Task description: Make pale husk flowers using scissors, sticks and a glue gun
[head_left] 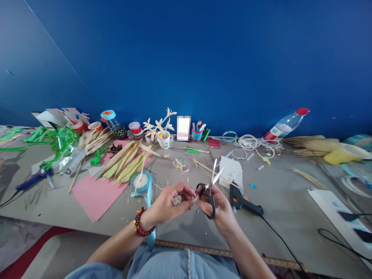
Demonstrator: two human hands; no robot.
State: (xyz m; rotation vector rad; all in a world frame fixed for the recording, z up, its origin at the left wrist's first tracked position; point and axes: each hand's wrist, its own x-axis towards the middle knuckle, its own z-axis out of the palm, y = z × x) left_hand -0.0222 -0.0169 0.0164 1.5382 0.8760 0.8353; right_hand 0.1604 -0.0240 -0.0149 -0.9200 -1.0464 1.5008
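Near the table's front edge, my left hand (171, 203) pinches a small pale piece (194, 200) between thumb and fingertips. My right hand (219, 207) holds black-handled scissors (211, 193), their blades parted and pointing up and away from me. The right thumb and a fingertip meet the left fingertips at the pale piece. Behind the hands lies a small pale flower shape (180, 164) among scraps. A roll of light blue ribbon (141, 181) lies left of my left hand, and a crumpled white paper (231, 171) is beyond my right hand.
A black glue gun (245, 201) with a cord lies right of my right hand. Pink paper (97, 195) and dried husks (122, 162) are at left. Farther back stand a white cup (164, 140) with pale flowers and a pen holder (197, 135). A power strip (334, 217) is at right.
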